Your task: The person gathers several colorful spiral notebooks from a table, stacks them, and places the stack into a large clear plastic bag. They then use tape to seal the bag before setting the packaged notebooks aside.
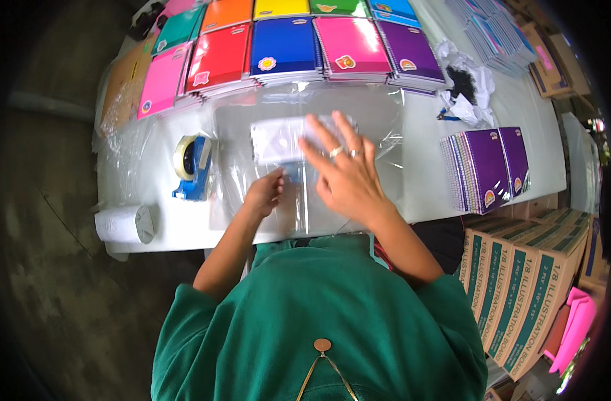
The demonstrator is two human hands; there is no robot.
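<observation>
At the middle of the white desk [419, 194], a clear plastic wrapping sheet [379, 120] lies spread flat, with a white rectangular packet [279, 140] under or inside it near the centre. Right hand [349, 177] is open, fingers spread, palm down on the sheet, fingertips reaching the packet's right edge; rings show on two fingers. Left hand [265, 194] is curled, fingertips pinching at the film just below the packet; whether it grips the film or only presses it cannot be told.

Left of the sheet, just beside its edge: blue tape dispenser with a pale roll [190, 166]. Further left, near the desk's front corner, a roll of white paper [125, 222] lying on its side.

Along the far edge, stacks of spiral notebooks in pink, red, blue, magenta and purple covers [285, 50], touching side by side. To the right, well apart from the hands, a fanned stack of purple spiral notebooks [486, 167]. Crumpled white and black wrapping [466, 87] behind it. Brown cardboard cartons with green print [519, 281] stand below the desk's right end.
</observation>
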